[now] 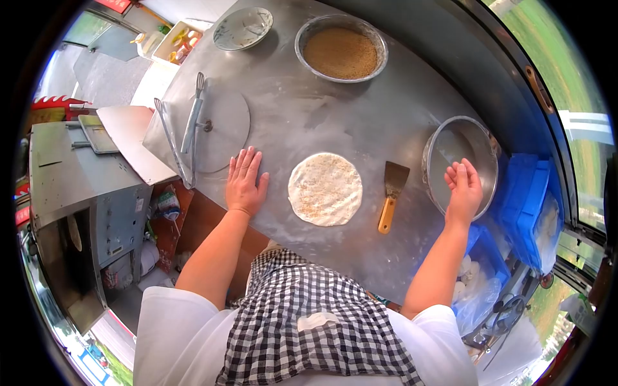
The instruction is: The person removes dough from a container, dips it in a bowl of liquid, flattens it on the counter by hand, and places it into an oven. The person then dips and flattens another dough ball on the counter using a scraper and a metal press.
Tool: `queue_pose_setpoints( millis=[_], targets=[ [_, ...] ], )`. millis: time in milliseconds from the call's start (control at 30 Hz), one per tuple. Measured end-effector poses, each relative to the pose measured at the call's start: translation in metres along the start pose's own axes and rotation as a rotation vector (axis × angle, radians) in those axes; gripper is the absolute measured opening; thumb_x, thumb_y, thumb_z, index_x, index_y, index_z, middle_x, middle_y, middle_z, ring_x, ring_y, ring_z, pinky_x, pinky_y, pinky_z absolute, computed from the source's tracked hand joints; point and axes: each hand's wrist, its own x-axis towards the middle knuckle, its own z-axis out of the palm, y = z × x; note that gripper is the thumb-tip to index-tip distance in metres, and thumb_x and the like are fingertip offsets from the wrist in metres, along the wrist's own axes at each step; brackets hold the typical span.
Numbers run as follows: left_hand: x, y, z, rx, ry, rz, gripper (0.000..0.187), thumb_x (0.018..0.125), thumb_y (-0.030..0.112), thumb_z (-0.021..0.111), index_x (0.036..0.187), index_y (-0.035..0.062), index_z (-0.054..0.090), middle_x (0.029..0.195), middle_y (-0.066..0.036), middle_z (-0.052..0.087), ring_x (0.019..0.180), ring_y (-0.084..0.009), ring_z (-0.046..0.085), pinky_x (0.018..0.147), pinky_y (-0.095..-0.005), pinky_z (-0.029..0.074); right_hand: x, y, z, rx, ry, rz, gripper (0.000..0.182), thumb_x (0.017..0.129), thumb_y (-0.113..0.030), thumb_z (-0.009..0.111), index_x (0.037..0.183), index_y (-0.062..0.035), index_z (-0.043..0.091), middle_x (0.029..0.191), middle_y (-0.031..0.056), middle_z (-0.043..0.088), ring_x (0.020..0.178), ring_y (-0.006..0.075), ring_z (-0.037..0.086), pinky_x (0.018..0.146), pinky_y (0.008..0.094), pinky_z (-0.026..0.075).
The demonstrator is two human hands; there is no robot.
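Observation:
My left hand (pixel 244 180) lies flat on the steel worktop (pixel 277 238), its fingers stretched out and holding nothing. To its right is a flat round of dough (pixel 325 190), its top dusted with pale brown crumbs. A scraper (pixel 390 193) with a dark blade and yellow handle rests between the dough and a large metal basin (pixel 434 154). Over the basin's near right side is my right hand (pixel 465 190), fingertips drawn together in a pinch. What those fingers hold, if anything, I cannot make out.
A metal bowl of brown crumbs (pixel 341 55) and a smeared bowl (pixel 243 29) stand at the back. On the left, tongs (pixel 192 125) and a whisk (pixel 167 135) lie on a round metal lid (pixel 228 122). Blue crates (pixel 524 199) sit right of the basin.

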Motion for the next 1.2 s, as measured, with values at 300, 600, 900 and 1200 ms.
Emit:
queue_pose_setpoints(
  millis=[300, 600, 900, 1200],
  targets=[
    [-0.001, 0.003, -0.001, -0.039, 0.025, -0.012, 0.053, 0.099, 0.027, 0.064, 0.149, 0.0109, 0.058, 0.161, -0.011, 0.051, 0.152, -0.0304, 0.043, 0.129, -0.0488, 0.027, 0.020, 0.024, -0.031, -0.242, 0.042, 0.006, 0.037, 0.104, -0.020, 0.070, 0.134, 0.0008, 0.065, 0.111, 0.0047, 0.070, 0.100, 0.0149, 0.069, 0.086, 0.0294, 0.058],
    [-0.001, 0.002, -0.001, -0.055, 0.029, -0.023, 0.054, 0.099, 0.029, 0.064, 0.150, 0.0117, 0.057, 0.163, -0.010, 0.049, 0.153, -0.0295, 0.042, 0.129, -0.0489, 0.026, 0.036, 0.030, -0.026, -0.296, 0.059, -0.084, 0.037, 0.104, -0.020, 0.069, 0.134, 0.0011, 0.066, 0.114, 0.0072, 0.072, 0.100, 0.0159, 0.070, 0.086, 0.0297, 0.058],
    [-0.002, -0.001, 0.003, -0.054, 0.039, -0.003, 0.054, 0.099, 0.028, 0.064, 0.150, 0.0107, 0.057, 0.162, -0.010, 0.050, 0.152, -0.0299, 0.043, 0.129, -0.0493, 0.026, -0.023, 0.024, 0.096, -0.278, -0.263, -0.193, 0.039, 0.105, -0.019, 0.068, 0.136, 0.0052, 0.065, 0.118, 0.0107, 0.073, 0.111, 0.0169, 0.068, 0.100, 0.0320, 0.054],
    [-0.001, 0.001, -0.002, -0.070, 0.043, -0.010, 0.054, 0.099, 0.027, 0.064, 0.149, 0.0092, 0.057, 0.160, -0.011, 0.052, 0.151, -0.0300, 0.044, 0.129, -0.0489, 0.028, 0.047, 0.095, 0.174, -0.384, -0.292, -0.398, 0.048, 0.107, -0.026, 0.060, 0.146, 0.0018, 0.058, 0.149, 0.0207, 0.060, 0.139, 0.0321, 0.057, 0.117, 0.0389, 0.044]
  ],
)
